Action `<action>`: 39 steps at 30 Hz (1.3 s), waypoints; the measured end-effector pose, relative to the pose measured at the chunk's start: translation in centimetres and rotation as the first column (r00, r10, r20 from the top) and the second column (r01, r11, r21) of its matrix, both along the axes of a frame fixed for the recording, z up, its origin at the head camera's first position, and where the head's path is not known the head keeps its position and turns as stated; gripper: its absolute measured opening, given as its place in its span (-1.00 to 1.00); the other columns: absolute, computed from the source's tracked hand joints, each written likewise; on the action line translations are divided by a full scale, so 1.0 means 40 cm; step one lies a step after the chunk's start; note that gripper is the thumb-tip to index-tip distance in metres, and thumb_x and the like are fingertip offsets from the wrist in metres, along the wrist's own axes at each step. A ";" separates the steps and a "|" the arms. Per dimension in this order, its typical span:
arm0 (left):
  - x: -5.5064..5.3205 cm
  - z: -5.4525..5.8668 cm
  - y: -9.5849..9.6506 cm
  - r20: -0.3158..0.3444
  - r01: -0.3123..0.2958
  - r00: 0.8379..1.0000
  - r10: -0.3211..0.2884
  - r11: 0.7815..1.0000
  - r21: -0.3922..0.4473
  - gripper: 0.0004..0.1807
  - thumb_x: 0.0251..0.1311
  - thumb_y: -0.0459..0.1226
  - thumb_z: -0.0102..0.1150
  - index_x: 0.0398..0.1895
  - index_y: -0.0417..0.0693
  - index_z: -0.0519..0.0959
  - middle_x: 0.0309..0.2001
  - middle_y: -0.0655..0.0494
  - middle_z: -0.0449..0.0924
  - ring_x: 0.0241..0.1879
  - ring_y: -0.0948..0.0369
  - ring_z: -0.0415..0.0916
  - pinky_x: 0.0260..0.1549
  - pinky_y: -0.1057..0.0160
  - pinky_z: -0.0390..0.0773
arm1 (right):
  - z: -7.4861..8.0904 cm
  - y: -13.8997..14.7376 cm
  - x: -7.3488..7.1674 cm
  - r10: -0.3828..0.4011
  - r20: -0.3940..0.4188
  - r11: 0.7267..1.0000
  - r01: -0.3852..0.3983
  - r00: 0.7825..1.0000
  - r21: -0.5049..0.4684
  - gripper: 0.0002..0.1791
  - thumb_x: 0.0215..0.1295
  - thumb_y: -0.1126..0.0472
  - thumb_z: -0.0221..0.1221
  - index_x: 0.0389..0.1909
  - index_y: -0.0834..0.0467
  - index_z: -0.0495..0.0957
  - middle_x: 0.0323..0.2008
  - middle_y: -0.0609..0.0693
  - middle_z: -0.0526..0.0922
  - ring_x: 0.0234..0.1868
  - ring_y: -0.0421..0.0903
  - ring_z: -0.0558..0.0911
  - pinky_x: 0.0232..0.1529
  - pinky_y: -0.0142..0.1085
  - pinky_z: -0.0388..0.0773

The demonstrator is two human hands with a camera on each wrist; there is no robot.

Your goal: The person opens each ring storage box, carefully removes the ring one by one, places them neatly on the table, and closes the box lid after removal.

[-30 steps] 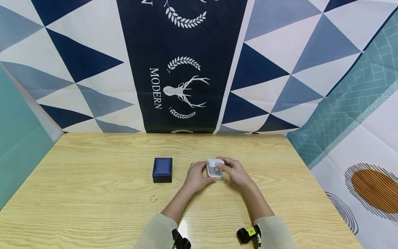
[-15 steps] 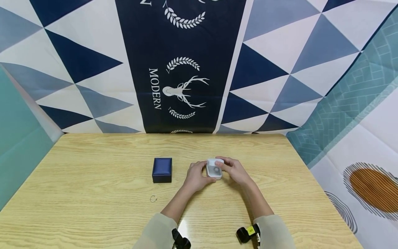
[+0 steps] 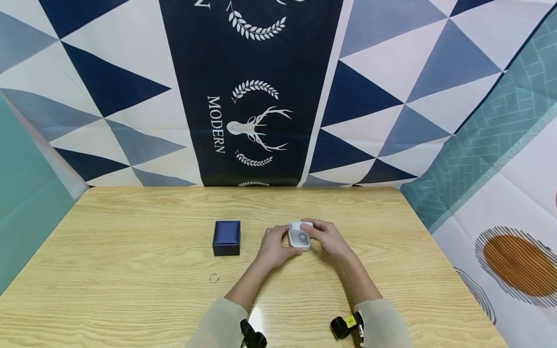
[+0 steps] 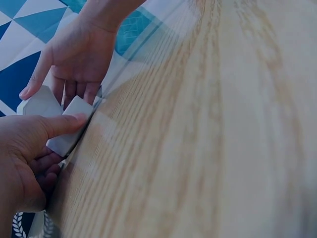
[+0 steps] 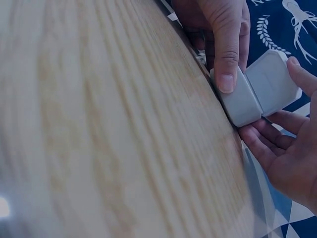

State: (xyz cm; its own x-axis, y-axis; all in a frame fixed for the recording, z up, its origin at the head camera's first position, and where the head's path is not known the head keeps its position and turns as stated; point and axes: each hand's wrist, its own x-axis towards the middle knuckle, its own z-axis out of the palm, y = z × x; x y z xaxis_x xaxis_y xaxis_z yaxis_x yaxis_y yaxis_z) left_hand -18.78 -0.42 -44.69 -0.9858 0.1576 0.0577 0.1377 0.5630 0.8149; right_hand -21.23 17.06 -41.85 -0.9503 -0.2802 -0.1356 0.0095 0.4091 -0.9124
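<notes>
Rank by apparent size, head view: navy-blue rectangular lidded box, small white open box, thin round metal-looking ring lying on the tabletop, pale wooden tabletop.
Largest to smallest:
1. Wooden tabletop
2. Navy-blue box
3. White open box, partly covered, but its outline looks slightly smaller than the blue one's
4. Thin ring, by far the smallest

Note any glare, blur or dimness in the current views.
Head: bright, with glare on the table beside the left sleeve; left wrist: dim, bluish, nearest wood grain soft; right wrist: also dim, grain blurred at left, a bright spot at the lower left edge, the white box clearer.
</notes>
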 end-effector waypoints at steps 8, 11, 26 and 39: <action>0.004 0.004 0.000 0.009 0.001 1.000 -0.001 1.000 0.008 -0.21 -0.15 -0.11 0.48 0.20 -0.20 0.42 0.12 -0.02 0.51 0.02 0.09 0.32 0.07 0.08 0.39 | 0.028 -0.010 0.012 -0.008 0.016 1.000 0.009 1.000 -0.013 -0.46 0.38 0.01 0.03 0.20 0.34 0.40 0.03 0.25 0.59 -0.08 0.03 0.63 0.17 -0.08 0.44; 0.004 0.004 0.000 0.007 0.001 1.000 -0.001 1.000 0.009 -0.21 -0.15 -0.11 0.48 0.20 -0.19 0.42 0.12 -0.02 0.51 0.01 0.10 0.32 0.06 0.09 0.38 | 0.007 -0.005 -0.001 -0.009 0.016 1.000 0.009 1.000 -0.022 -0.44 0.37 -0.03 0.02 0.19 0.32 0.41 0.05 0.23 0.58 -0.07 0.00 0.63 0.16 -0.10 0.44; 0.003 0.003 0.001 -0.002 0.007 1.000 -0.007 1.000 0.019 -0.23 -0.16 -0.11 0.48 0.19 -0.17 0.44 0.12 -0.02 0.52 0.04 0.08 0.32 0.08 0.08 0.37 | -0.011 -0.001 -0.020 -0.030 0.032 1.000 0.030 0.999 0.010 -0.38 0.36 -0.11 0.00 0.19 0.32 0.41 0.11 0.23 0.54 -0.09 0.02 0.65 0.18 -0.06 0.43; 0.002 0.000 0.002 -0.001 0.005 1.000 -0.005 1.000 0.022 -0.22 -0.16 -0.12 0.48 0.19 -0.21 0.43 0.13 -0.05 0.50 0.09 0.05 0.31 0.12 0.05 0.35 | -0.009 -0.006 -0.019 -0.050 0.022 0.999 0.050 0.999 0.002 -0.34 0.33 -0.17 0.01 0.12 0.35 0.46 -0.15 0.15 0.67 -0.19 -0.13 0.65 0.10 -0.16 0.49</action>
